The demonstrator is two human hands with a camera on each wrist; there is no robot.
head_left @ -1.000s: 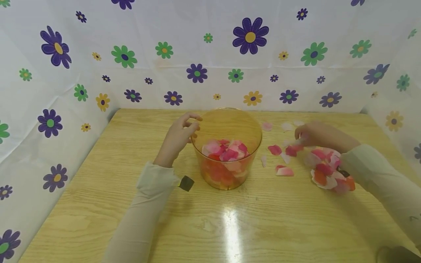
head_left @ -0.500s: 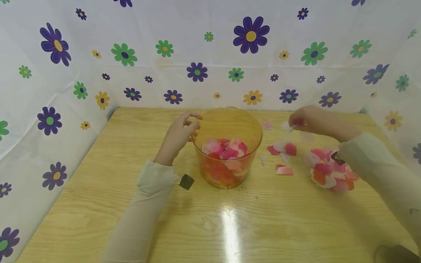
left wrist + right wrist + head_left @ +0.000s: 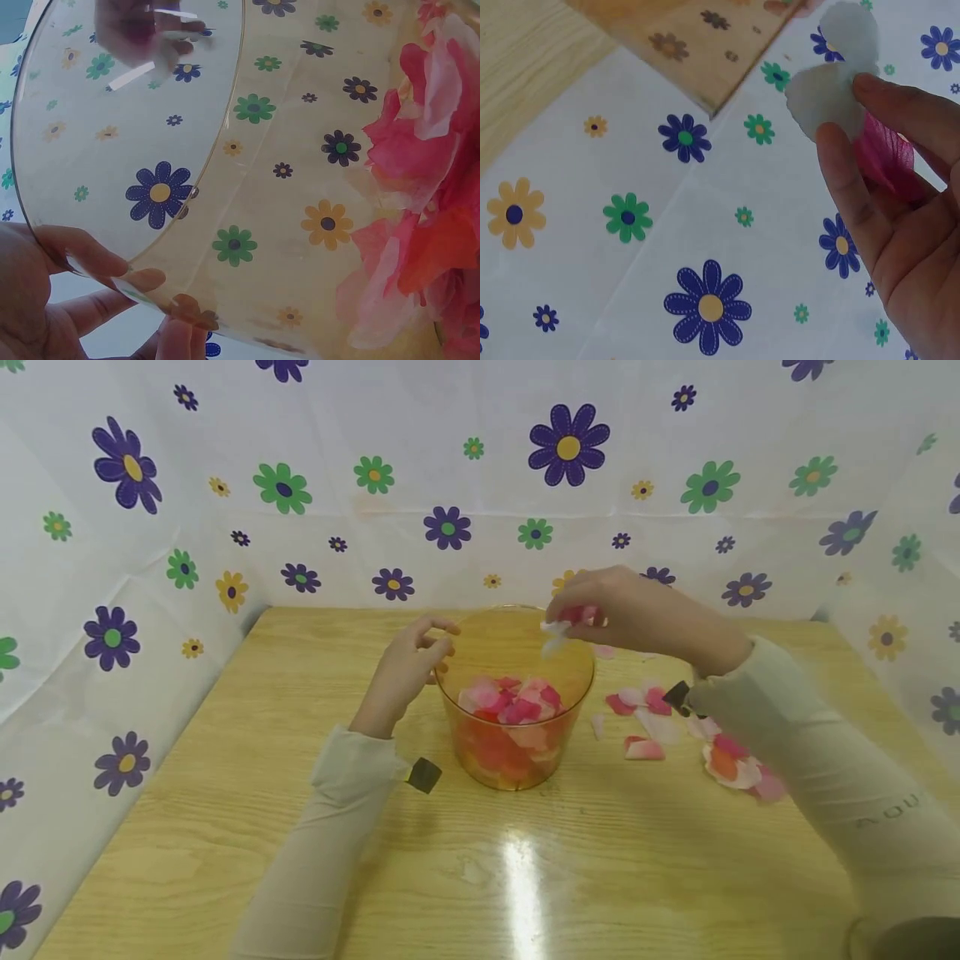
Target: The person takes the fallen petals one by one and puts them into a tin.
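A clear amber plastic bucket [image 3: 517, 735] stands mid-table, partly filled with pink, red and white flower petals [image 3: 517, 700]. My left hand [image 3: 405, 664] is at its left side; in the left wrist view, fingertips [image 3: 112, 262] rest against the bucket's outer wall near the rim. My right hand [image 3: 626, 610] is raised over the bucket's right rear rim. Between thumb and fingers it pinches several petals: white petals [image 3: 829, 97] stick out past the fingertips, and a deep pink petal [image 3: 889, 157] sits behind them.
Loose petals [image 3: 645, 747] lie on the wooden table [image 3: 375, 877] right of the bucket. Farther right, a petal pile [image 3: 738, 764] is partly hidden under the right sleeve [image 3: 810, 752]. A flower-print cloth [image 3: 337, 427] stands behind and along both sides.
My right hand has gathered petals at the table's right rear, then lifted and moved left with them to the bucket's rim. My left hand has stayed at the bucket.
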